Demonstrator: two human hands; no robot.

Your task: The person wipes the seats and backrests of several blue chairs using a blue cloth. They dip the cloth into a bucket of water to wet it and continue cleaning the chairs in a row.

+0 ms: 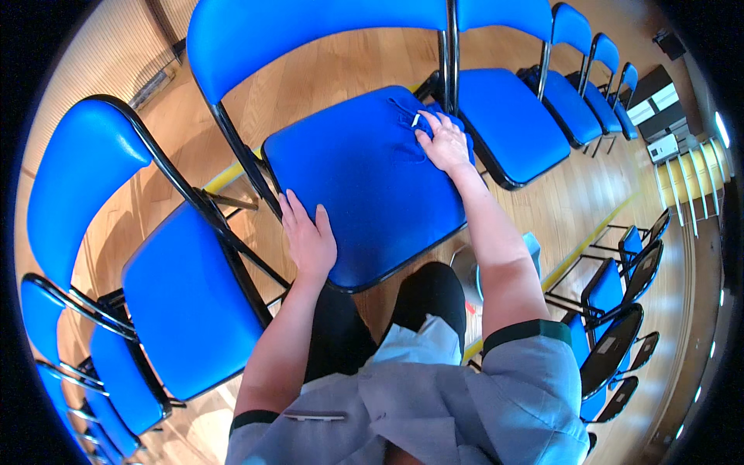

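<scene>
Before me stands a folding chair with a blue padded seat [360, 192] and a blue backrest [314, 29] on a black frame. My right hand [444, 139] lies over a dark blue cloth [410, 139] with a small white tag, bunched at the seat's back right corner. Part of the cloth is hidden under the fingers, and whether they grip it is unclear. My left hand [308, 235] rests at the seat's left edge, fingers apart, holding nothing.
Similar blue chairs continue on the left [192, 302] and right [505, 122]. Another row [616, 349] stands at the lower right. Beneath my right forearm is a metal bucket [465, 270], partly hidden, with light blue cloth [532, 253] beside it. Yellow lines run along the wooden floor [360, 61].
</scene>
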